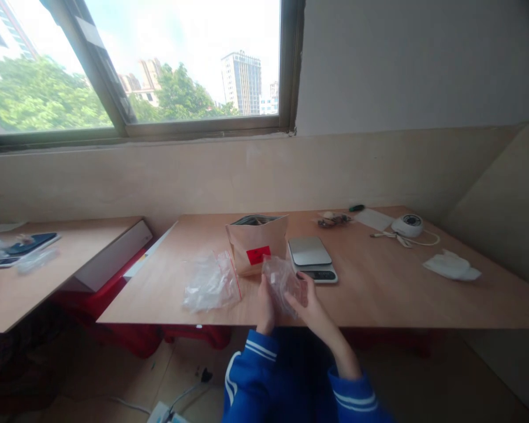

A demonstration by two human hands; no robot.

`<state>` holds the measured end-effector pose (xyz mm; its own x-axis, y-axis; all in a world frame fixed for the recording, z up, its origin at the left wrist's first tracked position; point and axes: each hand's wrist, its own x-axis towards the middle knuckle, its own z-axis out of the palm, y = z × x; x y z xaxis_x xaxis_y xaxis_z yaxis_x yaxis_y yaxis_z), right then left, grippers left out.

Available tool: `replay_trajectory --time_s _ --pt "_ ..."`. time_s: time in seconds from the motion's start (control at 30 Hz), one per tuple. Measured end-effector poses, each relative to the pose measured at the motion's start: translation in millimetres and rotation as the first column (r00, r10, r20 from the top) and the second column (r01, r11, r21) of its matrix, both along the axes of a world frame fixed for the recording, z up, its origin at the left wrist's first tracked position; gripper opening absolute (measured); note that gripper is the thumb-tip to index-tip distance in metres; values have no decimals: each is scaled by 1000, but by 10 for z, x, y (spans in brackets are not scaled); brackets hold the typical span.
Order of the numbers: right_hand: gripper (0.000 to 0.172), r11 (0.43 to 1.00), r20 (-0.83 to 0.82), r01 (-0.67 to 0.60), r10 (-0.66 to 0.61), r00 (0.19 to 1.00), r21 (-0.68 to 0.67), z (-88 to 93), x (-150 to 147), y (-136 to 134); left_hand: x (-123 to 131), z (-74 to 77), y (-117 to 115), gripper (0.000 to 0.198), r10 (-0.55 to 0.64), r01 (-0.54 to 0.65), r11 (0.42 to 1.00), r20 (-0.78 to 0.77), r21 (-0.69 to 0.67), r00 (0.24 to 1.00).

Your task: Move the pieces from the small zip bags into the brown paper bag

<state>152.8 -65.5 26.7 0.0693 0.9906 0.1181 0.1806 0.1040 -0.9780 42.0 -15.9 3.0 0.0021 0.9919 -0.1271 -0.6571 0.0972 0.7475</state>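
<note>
A clear plastic bag [281, 276] is held up between my two hands at the table's front edge. My left hand [265, 301] closes on its left side. My right hand [307, 298] grips its right side, thumb and fingers against the film. Whether anything lies inside the bag is too blurred to tell. Just behind it stands a brown paper pouch [242, 239], its top gaping, with a red label [258, 255] on the front. A kitchen scale [310, 251] is right of the pouch. To the left lies a heap of clear zip bags [207, 286] with a red seal strip.
Toward the back right are a tangle of small dark items [335, 220], a white sheet [374, 219], a small white fan-like device [407, 225] with a cable, and crumpled white tissue [452, 266]. A second table [70, 258] stands left across a gap, with red stools [114, 317] below.
</note>
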Motion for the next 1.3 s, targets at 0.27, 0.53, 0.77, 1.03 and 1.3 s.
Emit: replay_trajectory --time_s 0.27,0.53,0.77,1.03,1.3 --pt "37 980 -141 194 -186 972 41 -47 41 97 -143 85 -228 49 -138 141 987 -37 82 990" --pt "46 938 -292 343 -345 892 -61 6 134 112 -143 216 -330 37 -180 247 967 -528 59 830" --pt "53 965 -366 249 -263 892 -88 15 15 94 -239 319 -305 31 -2 186 963 -685 195 728" --pt "46 980 -205 194 -182 962 38 138 422 187 -1064 596 -462 45 99 -10 993 -791 117 604" --pt "33 904 696 196 -419 583 380 177 1508 1531 -1961 713 -282 68 245 -445 895 -883 47 401"
